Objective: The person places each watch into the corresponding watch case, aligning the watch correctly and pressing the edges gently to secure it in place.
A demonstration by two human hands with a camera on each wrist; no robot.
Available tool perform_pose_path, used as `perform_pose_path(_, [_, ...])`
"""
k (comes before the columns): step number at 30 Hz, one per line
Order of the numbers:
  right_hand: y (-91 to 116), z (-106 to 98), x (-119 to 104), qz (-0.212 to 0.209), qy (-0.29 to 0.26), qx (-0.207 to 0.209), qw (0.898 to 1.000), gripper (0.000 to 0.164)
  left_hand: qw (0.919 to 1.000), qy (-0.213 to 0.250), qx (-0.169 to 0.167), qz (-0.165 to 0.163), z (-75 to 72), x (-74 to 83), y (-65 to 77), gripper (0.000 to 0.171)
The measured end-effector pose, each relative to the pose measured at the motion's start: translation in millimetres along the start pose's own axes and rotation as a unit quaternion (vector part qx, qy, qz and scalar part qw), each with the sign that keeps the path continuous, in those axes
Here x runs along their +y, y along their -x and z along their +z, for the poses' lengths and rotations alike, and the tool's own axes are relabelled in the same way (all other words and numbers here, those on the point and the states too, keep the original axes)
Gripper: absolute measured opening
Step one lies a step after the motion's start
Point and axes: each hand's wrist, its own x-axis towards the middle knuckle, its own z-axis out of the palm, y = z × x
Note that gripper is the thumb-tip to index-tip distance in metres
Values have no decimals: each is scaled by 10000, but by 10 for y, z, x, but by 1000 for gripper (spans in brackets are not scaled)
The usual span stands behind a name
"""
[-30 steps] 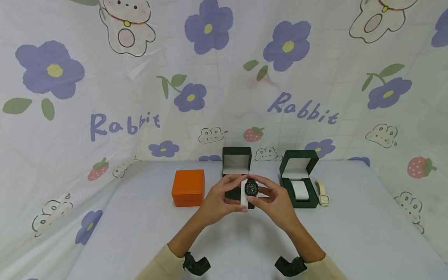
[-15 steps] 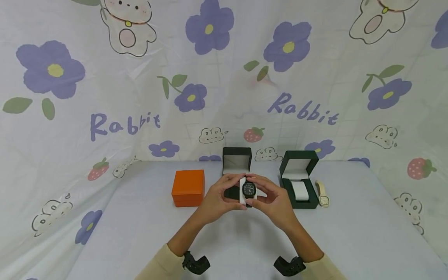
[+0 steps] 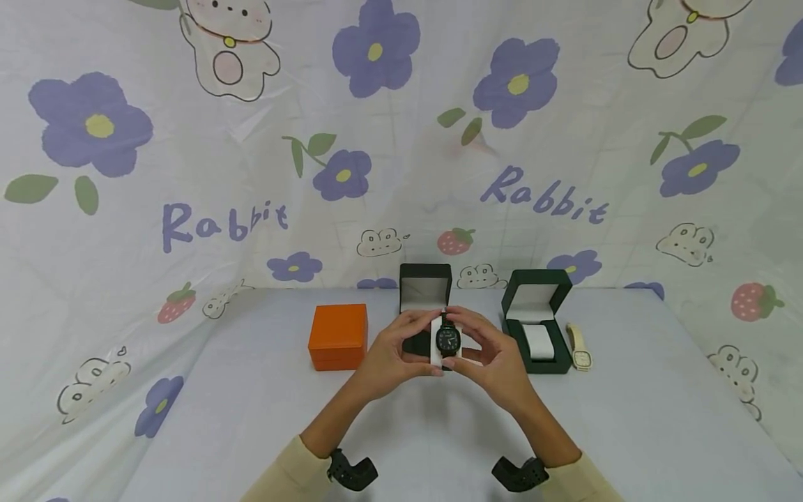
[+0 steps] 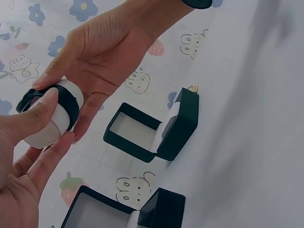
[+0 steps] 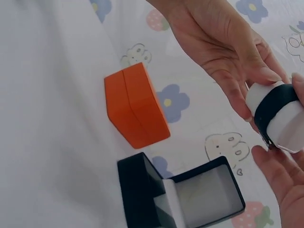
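Both hands hold a white watch cushion [image 3: 436, 341] above the table. A black wristwatch [image 3: 448, 339] is around it, its dial facing up toward the head camera. My left hand [image 3: 390, 359] grips the cushion's left end between thumb and fingers. From the other side my right hand [image 3: 495, 354] pinches the watch and cushion, thumb below the dial and fingers at the upper end. In the right wrist view the dark strap [image 5: 275, 105] wraps the cushion [image 5: 259, 95]. Behind the hands stands a dark box [image 3: 424, 287] with its lid raised, its base partly hidden.
An orange box [image 3: 339, 335], lid down, stands left of the hands. On the right, a dark green box [image 3: 536, 289] has its lid raised and a white cushion [image 3: 538, 341] inside. A gold-coloured watch [image 3: 580, 352] lies beside it. Behind the table hangs a patterned curtain [image 3: 401, 216].
The watch has shifted slightly left along the cushion, and white now shows on both sides of the dial. My right fingers have moved a little with it; my left hand is nearly still.
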Motion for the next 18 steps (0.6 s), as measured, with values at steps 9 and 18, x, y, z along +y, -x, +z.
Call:
perform_pose_path(9, [-25,-24,-26,145,61,-204,9997,69,9999,-53,23,99,-15,15,8,86])
perform_pose_path(18, [-27,-67,-14,121,-97,-309,9994,69,9999,-54,-44,93,-11,31,11,85])
